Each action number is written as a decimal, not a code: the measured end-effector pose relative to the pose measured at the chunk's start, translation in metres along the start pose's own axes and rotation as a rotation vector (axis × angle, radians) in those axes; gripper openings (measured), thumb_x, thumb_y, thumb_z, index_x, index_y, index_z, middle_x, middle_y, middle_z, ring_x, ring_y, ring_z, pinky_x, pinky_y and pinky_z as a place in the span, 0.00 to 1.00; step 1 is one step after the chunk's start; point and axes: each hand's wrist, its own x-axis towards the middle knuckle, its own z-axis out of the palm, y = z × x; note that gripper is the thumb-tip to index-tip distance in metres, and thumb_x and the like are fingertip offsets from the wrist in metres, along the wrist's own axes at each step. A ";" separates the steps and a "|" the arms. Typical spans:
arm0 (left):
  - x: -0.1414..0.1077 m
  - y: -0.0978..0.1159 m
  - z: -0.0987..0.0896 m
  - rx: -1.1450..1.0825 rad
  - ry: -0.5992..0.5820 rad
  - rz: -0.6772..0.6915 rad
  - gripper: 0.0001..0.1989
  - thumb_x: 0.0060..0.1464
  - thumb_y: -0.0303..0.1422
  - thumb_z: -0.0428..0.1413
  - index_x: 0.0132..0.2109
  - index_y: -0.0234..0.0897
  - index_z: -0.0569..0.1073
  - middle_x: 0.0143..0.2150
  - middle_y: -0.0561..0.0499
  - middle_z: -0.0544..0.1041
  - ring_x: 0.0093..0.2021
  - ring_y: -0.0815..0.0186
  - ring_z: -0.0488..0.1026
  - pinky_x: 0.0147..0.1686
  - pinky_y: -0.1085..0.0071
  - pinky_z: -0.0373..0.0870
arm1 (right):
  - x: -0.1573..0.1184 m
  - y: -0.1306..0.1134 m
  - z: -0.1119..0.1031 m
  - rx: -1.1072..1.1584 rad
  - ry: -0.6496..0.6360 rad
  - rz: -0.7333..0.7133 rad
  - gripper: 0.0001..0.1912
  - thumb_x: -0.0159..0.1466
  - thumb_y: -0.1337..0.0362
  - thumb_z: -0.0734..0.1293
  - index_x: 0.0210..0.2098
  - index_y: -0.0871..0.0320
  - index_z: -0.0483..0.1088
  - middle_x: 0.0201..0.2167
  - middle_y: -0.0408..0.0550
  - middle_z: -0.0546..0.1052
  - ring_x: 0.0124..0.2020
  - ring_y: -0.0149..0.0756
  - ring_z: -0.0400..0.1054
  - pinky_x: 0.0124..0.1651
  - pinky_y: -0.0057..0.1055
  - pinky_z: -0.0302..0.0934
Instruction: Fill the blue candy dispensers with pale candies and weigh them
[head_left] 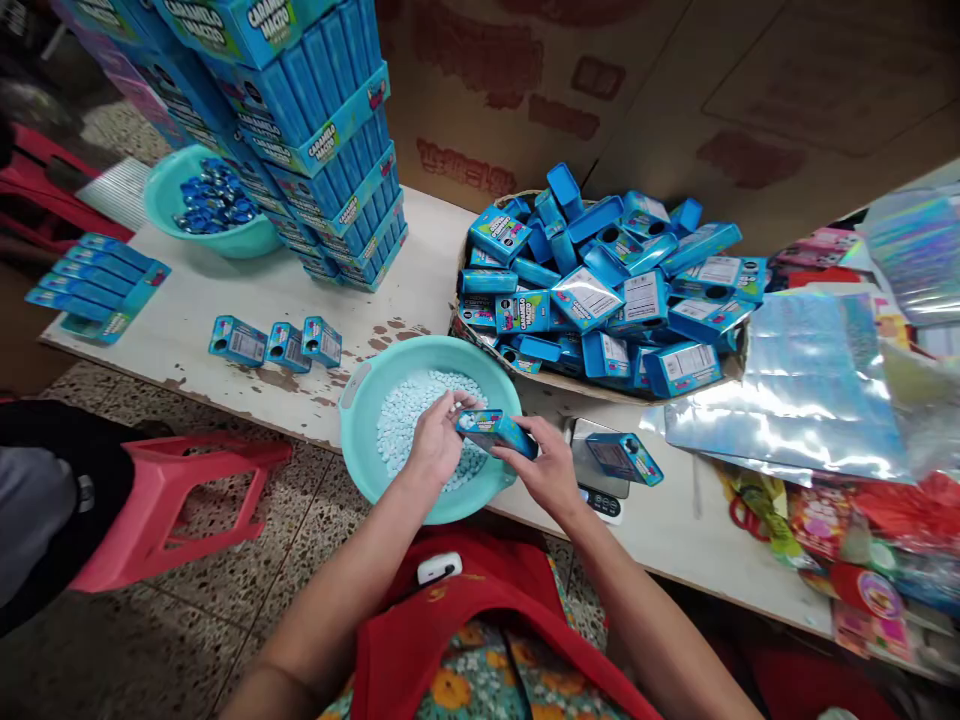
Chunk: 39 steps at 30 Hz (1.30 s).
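Note:
Over the right side of a turquoise basin [360,440] of small pale blue candies [401,410], my right hand [546,462] grips one end of a blue candy box [496,430]. My left hand [439,440] is at the box's other end, its fingers curled near the opening; whether it holds candies is hidden. Just right of my right hand, another blue box [624,457] lies on a small scale [600,500]. Behind the basin, a cardboard tray [592,385] is heaped with blue boxes [589,297].
Three blue boxes [285,345] stand left of the basin. Farther left are stacked display cartons [322,150], a turquoise bowl [217,240] of dark blue pieces and a filled display tray [112,290]. Shiny sheets [787,380] and colourful bags [825,520] lie right. A red stool [180,480] is below left.

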 end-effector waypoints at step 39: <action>-0.033 0.062 -0.014 1.561 -0.444 0.591 0.32 0.58 0.32 0.51 0.67 0.45 0.52 0.71 0.46 0.46 0.69 0.54 0.46 0.65 0.53 0.47 | 0.021 0.001 0.065 0.917 0.105 0.288 0.25 0.44 0.62 0.78 0.41 0.55 0.70 0.39 0.43 0.74 0.42 0.37 0.68 0.50 0.36 0.61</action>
